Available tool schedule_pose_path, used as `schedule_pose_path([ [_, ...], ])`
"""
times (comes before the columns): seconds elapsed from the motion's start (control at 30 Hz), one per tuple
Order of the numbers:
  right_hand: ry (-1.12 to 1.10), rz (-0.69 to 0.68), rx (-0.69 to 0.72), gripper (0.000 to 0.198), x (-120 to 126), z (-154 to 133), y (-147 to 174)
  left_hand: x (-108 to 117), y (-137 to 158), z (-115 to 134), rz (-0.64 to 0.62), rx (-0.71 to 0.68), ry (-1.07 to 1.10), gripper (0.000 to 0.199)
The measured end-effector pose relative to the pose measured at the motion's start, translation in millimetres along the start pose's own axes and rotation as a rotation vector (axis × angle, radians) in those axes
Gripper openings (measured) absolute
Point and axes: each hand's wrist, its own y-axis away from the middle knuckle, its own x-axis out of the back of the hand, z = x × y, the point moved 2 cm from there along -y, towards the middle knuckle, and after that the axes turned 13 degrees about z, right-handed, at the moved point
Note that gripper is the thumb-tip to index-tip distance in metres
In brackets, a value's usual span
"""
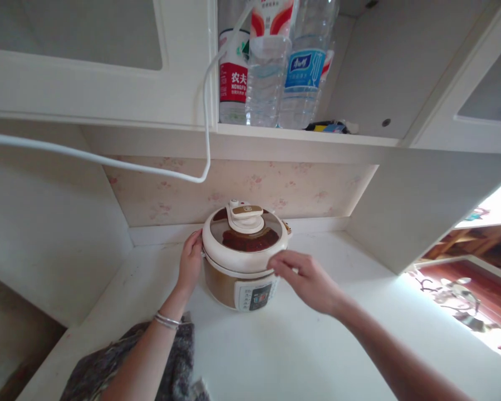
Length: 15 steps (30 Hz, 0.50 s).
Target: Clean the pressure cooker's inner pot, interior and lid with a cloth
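A cream and gold electric pressure cooker (219, 281) stands on the white counter. Its round lid (209, 236) is on, with a brown top and a raised cream handle (246, 214). My left hand (191, 259) grips the cooker's left side, the fingertips partly hidden behind the lid's edge. At the front right of the lid rim is my right hand (303, 275), its fingers curled together in a pinch; whether something small is in them is hidden. The control panel (256, 295) faces me, below and left of my right hand.
Behind the cooker runs flowered wallpaper (250, 184). An overhead shelf (309, 136) holds several plastic bottles (265, 83). A white cord (150, 168) hangs in front of the cabinet. A dark grey cloth (179, 356) lies under my left forearm. Side panels bound the counter (317, 345).
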Motion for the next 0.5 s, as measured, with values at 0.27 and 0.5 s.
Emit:
schedule_pose_path([
  [0.27,0.477,0.031,0.331,0.045,-24.3,-9.3,-127.6,-0.7,1.4,6.3,-0.006,0.0,0.01,0.037],
  [0.5,0.794,-0.029,0.304,0.06,-62.5,-3.3,-153.1,-0.2,3.7,10.5,0.004,0.028,-0.034,0.038],
])
